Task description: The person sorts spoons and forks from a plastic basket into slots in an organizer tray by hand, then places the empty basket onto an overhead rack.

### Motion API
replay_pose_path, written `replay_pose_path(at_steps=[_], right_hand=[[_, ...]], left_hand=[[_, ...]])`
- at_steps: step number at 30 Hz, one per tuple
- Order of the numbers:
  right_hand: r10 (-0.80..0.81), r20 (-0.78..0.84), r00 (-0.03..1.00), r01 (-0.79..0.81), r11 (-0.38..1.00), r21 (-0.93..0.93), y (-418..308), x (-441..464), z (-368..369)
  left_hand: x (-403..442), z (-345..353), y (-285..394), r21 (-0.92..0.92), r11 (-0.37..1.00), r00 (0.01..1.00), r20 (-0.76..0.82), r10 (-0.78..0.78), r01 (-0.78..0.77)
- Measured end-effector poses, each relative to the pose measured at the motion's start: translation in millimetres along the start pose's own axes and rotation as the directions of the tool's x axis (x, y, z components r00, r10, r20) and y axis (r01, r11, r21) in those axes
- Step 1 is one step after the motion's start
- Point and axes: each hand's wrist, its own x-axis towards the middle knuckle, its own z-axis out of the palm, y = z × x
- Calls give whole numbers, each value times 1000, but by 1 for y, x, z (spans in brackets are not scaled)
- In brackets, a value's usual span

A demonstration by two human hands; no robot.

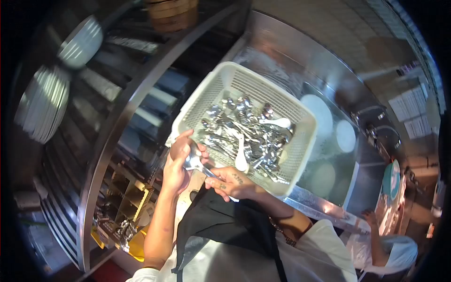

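A large metal spoon (191,160) is between my two hands in front of my apron. My left hand (175,162) is curled around the spoon's bowl, with its fingers partly extended. My right hand (231,183) grips the handle, and a pale tip shows below those fingers. Just beyond both hands stands a white perforated plastic basket (188,110). Inside it lies a heap of metal cutlery (256,136), mostly spoons and forks as far as I can tell, with a white soup spoon (241,155) and another white spoon (280,122) on top.
Right of the basket, a metal sink (351,188) holds water and round white plates (317,110). A faucet (376,131) stands behind it. Metal shelving on the left carries stacked white dishes (44,105); a yellow divided cutlery holder (136,207) sits below. Another person (376,249) is at lower right.
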Motion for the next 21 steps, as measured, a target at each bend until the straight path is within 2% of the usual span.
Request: replay_pose_path(at_steps=[1,3,4,5,6,7,8,9,10,11,13,14,15,17,18,19,20,21], right_hand=[[6,41,999,-5,1000,-12,0,4,5],[181,88,980,-145,938,-314,2,13,15],[60,127,990,1,902,-431,8,20,22],[-69,210,975,171,838,-517,15,30,31],[23,233,972,86,890,-448,18,41,44],[123,180,976,-67,955,-290,11,44,62],[61,249,967,44,918,-394,15,54,68],[-69,260,963,179,886,-428,8,60,81],[-48,246,968,163,866,-473,9,69,87],[-99,239,966,212,830,-516,18,76,89],[13,315,949,186,783,-594,10,81,101],[28,343,939,196,776,-600,12,85,107],[64,363,929,192,756,-626,13,87,111],[112,387,915,189,729,-658,14,94,118],[117,400,909,198,722,-663,17,95,122],[121,408,905,205,717,-667,20,97,126],[110,418,902,227,703,-674,22,99,129],[117,416,902,224,698,-681,25,100,132]], left_hand=[[-11,-12,7,42,998,998,53,40,-42],[-42,-42,17,101,994,998,-46,-32,37],[-59,-59,21,171,984,996,-85,-38,52],[-81,-77,20,193,979,981,-190,-25,62],[-107,-89,16,223,974,941,-335,46,32],[-135,-100,14,256,967,867,-482,125,3],[-164,-110,13,182,977,796,-572,196,-109],[-197,-117,12,119,965,721,-645,253,-232],[-228,-126,18,218,932,651,-669,358,-289],[-263,-140,17,268,923,498,-782,376,-276],[-330,-152,28,533,785,372,-692,619,-315],[-360,-164,28,521,794,101,-813,573,-312],[-387,-180,25,504,805,-168,-864,475,-314],[-420,-201,31,660,724,-312,-744,591,-201],[-423,-209,34,654,727,-322,-748,581,-207],[-420,-208,47,745,666,-325,-625,710,22],[-416,-212,58,791,558,-284,-491,824,249],[-414,-225,61,787,566,-287,-498,818,245]])
